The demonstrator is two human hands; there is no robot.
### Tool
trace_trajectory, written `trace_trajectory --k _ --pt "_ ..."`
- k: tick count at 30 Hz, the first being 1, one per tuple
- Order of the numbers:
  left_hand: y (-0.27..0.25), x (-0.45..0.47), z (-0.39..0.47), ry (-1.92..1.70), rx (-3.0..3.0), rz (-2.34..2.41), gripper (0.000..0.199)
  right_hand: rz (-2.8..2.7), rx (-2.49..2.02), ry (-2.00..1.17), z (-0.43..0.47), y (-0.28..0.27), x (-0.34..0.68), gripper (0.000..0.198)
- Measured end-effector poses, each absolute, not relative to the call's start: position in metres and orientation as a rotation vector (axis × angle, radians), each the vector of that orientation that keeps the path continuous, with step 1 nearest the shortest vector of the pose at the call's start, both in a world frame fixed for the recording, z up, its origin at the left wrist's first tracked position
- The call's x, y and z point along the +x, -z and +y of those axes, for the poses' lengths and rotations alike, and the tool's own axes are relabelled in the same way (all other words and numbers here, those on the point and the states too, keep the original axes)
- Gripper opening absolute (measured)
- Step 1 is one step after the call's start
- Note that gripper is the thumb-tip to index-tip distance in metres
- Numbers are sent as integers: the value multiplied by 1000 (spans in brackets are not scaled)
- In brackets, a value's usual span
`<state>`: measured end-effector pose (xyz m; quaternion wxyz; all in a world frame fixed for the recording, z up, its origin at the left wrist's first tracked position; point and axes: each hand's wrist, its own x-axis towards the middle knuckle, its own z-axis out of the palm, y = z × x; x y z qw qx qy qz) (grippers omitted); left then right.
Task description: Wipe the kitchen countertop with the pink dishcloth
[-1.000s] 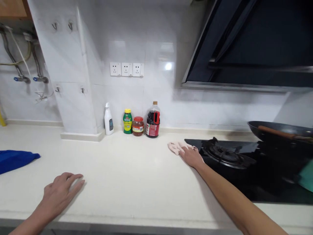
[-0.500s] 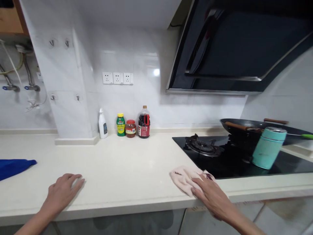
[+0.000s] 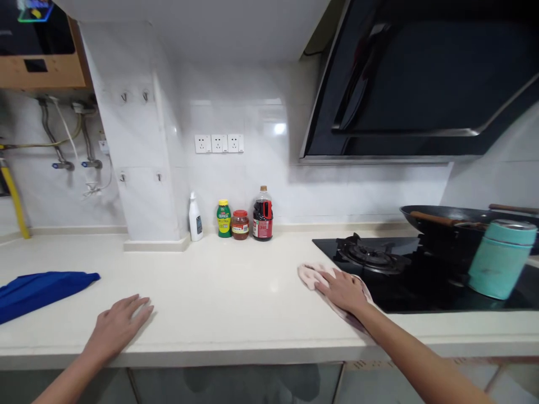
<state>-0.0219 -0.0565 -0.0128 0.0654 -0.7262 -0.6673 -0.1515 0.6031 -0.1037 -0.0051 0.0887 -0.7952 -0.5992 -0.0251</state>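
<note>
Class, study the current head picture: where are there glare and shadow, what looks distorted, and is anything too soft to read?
Head view: a bright glare spot on the tiled wall, a fainter one on the counter; head view: shadow beneath the range hood; head view: the green flask leans, probably wide-angle distortion; head view: both hands fairly clear, small label print unreadable.

The cloth point(image 3: 311, 275) has free countertop point(image 3: 227, 297) leftward, a burner point(image 3: 373, 258) obstructing rightward.
</note>
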Motion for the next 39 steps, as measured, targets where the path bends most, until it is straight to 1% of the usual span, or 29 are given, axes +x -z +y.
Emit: trace_trajectory --k 4,7,12,16,19,22,26,29,30,32,34,36,39 --pt "10 -18 -58 401 -2239 -2008 54 -1795 -2366 -102 -58 -9 537 65" --pt "5 -15 -59 427 -2223 -2103 56 -2012 -2182 -224 -46 -13 462 65" --pt "2 -14 -59 455 -2178 -2164 56 -2398 -1715 -384 -79 -12 337 63" --pt "8 -20 -56 392 -2211 -2068 50 -2548 -1256 -470 -125 -5 297 57" --pt "9 -22 -55 418 -2207 -2051 49 -2505 -1229 -438 -136 -2 312 50" --pt "5 -18 -56 465 -2149 -2156 56 -2405 -1512 -306 -126 -3 360 45" --pt "-1 -11 -60 478 -2138 -2195 58 -2138 -1945 -129 -124 1 464 51" --pt "-2 -9 -64 509 -2154 -2169 59 -1966 -2150 -23 -150 17 556 54" --pt "-2 -8 -66 514 -2162 -2161 60 -1930 -2176 86 -162 25 585 52" --pt "-2 -7 -68 509 -2168 -2159 62 -2054 -2051 286 -186 44 633 46" --pt "-2 -6 -69 490 -2167 -2176 64 -2082 -1929 394 -206 62 660 41" --pt "-3 -4 -69 470 -2161 -2194 66 -1944 -1925 422 -218 76 664 40" --pt "-4 -3 -68 445 -2163 -2213 68 -1760 -1936 416 -224 83 626 45"
